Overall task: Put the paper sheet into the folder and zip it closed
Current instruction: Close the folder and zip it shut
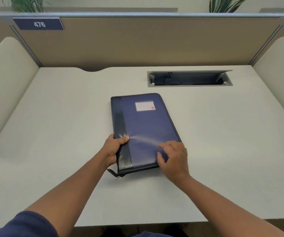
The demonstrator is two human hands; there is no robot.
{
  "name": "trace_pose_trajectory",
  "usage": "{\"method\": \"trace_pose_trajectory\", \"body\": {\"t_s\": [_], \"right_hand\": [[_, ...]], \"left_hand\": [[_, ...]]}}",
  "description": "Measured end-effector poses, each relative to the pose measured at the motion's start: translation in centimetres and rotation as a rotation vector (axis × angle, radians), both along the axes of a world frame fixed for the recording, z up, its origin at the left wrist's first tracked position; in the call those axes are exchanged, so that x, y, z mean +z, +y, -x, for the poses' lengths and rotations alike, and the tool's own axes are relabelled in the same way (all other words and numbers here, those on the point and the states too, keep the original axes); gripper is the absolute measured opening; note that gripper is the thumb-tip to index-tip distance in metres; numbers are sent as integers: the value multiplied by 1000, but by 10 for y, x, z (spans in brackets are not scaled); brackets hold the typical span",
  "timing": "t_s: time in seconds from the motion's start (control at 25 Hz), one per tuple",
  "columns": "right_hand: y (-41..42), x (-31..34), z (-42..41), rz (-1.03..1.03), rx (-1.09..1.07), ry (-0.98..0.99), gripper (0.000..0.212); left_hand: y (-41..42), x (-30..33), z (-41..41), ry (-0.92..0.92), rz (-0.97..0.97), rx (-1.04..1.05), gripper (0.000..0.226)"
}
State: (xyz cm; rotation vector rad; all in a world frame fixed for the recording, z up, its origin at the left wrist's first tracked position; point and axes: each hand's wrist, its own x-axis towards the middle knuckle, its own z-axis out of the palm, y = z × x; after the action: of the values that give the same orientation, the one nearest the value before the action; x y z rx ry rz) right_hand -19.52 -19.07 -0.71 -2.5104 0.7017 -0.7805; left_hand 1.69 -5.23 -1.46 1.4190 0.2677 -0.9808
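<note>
A dark blue leather-look zip folder (144, 130) with a black spine band along its left side lies shut and flat near the middle of the pale grey desk (52, 117), its long sides running from the near edge toward the far edge, tilted slightly to the left. A small white lined label (144, 106) with a red mark sits on the cover near the folder's far end. The left hand (113, 150) grips the spine at the near left corner of the folder, thumb on top of the black band and fingers wrapped under the edge. The right hand (173, 159) rests over the near right corner of the cover with loosely curled fingers, gripping nothing; it is slightly blurred. A black zip pull tab (113, 173) sticks out onto the desk at the folder's near left corner, just below the left hand. No paper sheet shows outside the folder. Toward the far right of the desk, well apart from the folder, a grey metal cable hatch (190, 78) stands open. Behind the far edge rises a tan partition panel (146, 41) carrying a blue plate marked 476 (38, 23), with cream side dividers (8, 79) at the left and right edges
</note>
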Motion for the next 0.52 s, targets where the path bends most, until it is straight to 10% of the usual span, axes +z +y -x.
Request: {"method": "trace_pose_trajectory", "body": {"t_s": [0.2, 0.52], "right_hand": [[48, 4, 2, -173, 409, 151, 15], [77, -5, -7, -1079, 8, 336, 54]], "left_hand": [[-13, -3, -1, 18, 13, 115, 43], [-27, -9, 20, -13, 19, 176, 44]]}}
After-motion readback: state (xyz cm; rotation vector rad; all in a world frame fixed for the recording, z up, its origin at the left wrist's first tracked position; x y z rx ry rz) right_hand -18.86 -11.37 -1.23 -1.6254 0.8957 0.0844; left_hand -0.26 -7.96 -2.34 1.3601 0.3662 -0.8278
